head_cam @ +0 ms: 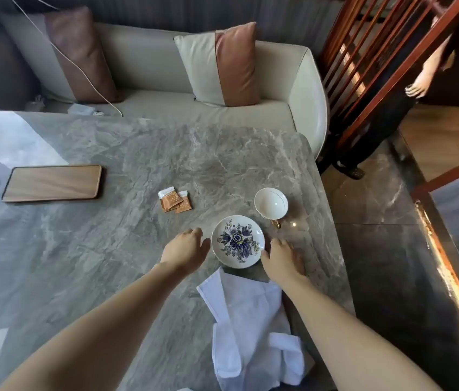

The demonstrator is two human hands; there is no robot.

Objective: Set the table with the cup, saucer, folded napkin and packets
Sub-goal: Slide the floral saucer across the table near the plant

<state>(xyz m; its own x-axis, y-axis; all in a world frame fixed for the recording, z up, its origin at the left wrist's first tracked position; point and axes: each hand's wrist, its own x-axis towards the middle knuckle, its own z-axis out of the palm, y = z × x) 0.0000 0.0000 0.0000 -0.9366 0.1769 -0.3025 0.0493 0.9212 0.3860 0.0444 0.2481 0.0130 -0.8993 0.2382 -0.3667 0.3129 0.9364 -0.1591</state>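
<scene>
Sofa (166, 100): cream, along far edge of scene, two tan-and-cream cushions (220, 66) propped upright on it; white cable (81, 71) trailing across the left one.

Worktop (95, 249): grey veined marble, glossy, filling most of the view; right edge bordered by dark floor and a red wooden railing (378, 66) far right.

Napkin (248, 328): white cloth, not folded, rumpled; lying near edge of worktop between the two forearms, far tip reaching just short of the saucer's near rim.

Wooden tray (52, 183): flat, rectangular, rounded corners; left side of worktop, well apart from everything else.

Left hand (184, 248): palm down, just left of saucer; fingers loosely spread, released, gripping nothing; contact with saucer rim not resolvable.

Right hand (283, 259): palm down at near-right of saucer; fingers relaxed and apart, thumb tip at or against the rim; nothing grasped.

Saucer (238, 241): white, blue floral centre; flat on worktop, right of centre, between the two hands.

Cup (271, 204): white, gold rim and gold handle pointing near; upright, just far-right of saucer, not on it, not touching.

Packets (174, 199): two, orange with white ends, overlapping; far-left of saucer, apart from it.
</scene>
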